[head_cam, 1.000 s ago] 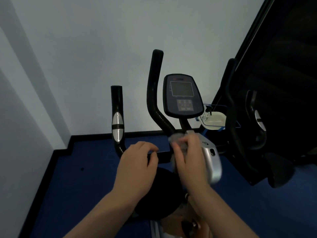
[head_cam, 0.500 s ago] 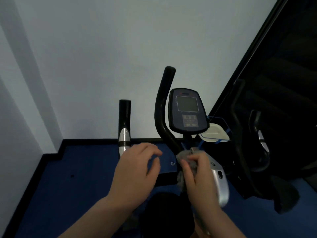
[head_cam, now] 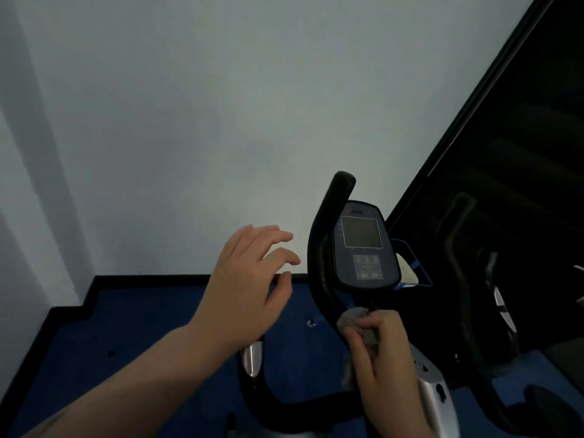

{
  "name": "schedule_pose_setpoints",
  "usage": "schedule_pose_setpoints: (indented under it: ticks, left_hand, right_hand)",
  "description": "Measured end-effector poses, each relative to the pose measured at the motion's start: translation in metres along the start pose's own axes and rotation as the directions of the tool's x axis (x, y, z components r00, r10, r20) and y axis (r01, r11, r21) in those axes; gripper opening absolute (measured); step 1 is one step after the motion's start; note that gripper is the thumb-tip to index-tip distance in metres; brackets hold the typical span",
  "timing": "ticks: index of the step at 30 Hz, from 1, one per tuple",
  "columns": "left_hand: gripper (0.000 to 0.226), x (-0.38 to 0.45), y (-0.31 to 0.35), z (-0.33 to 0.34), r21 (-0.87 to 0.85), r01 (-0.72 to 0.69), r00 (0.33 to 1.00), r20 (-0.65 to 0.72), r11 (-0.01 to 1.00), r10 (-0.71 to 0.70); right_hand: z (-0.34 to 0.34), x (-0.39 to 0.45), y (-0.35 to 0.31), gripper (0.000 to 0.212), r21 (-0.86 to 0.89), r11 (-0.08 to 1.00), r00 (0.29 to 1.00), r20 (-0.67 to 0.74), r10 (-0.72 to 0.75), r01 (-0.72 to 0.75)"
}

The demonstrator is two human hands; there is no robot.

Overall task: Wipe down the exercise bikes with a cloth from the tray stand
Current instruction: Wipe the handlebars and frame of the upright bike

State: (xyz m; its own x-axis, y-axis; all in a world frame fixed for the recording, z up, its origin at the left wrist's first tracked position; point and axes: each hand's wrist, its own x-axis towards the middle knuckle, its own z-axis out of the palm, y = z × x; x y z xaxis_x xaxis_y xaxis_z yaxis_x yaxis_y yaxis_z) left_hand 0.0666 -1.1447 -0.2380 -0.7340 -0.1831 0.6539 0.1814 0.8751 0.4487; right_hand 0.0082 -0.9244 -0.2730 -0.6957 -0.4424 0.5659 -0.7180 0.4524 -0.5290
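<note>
An exercise bike stands in front of me with a black right handlebar [head_cam: 322, 248] rising beside its dark console [head_cam: 363, 248]. My right hand [head_cam: 382, 349] grips a grey cloth [head_cam: 357, 324] and presses it against the lower part of that handlebar, just under the console. My left hand [head_cam: 246, 279] hovers in the air with fingers spread, in front of the left handlebar [head_cam: 252, 358], which it mostly hides. It holds nothing. The silver bike body [head_cam: 433, 390] shows at the lower right.
A dark mirror [head_cam: 505, 184] on the right reflects the bike. A blue tray stand with something white on it [head_cam: 410, 270] shows behind the console. Blue floor [head_cam: 142, 327] with black skirting meets pale walls in the corner at left.
My view has tilted up and closer to the bike. My left hand lifted off the crossbar and opened in the air. My right hand with the cloth moved up to the handlebar stem.
</note>
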Motion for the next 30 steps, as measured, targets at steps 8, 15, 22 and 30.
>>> schedule_pose_setpoints:
  ticks: [8,15,22,30]
  left_hand:
    - [0.016,0.010,-0.009,0.005,-0.044,0.030,0.999,0.012,0.999,-0.029]
    - [0.015,0.008,-0.005,0.011,0.011,0.045,0.997,-0.057,0.999,-0.044]
    - [0.016,0.009,0.002,0.014,0.075,0.101,0.991,-0.097,0.992,-0.094]
    - [0.018,0.010,0.003,0.017,0.170,0.102,0.991,-0.106,0.980,-0.084]
  right_hand:
    - [0.026,0.050,-0.024,0.016,0.000,0.999,0.996,0.070,0.048,-0.048]
    - [0.034,0.071,-0.033,0.017,-0.010,0.999,0.995,0.090,-0.034,0.035]
    - [0.021,0.063,-0.017,0.017,0.174,0.985,0.985,0.168,-0.027,-0.002]
    - [0.036,0.112,-0.028,0.011,0.092,0.990,0.989,0.087,-0.116,0.108]
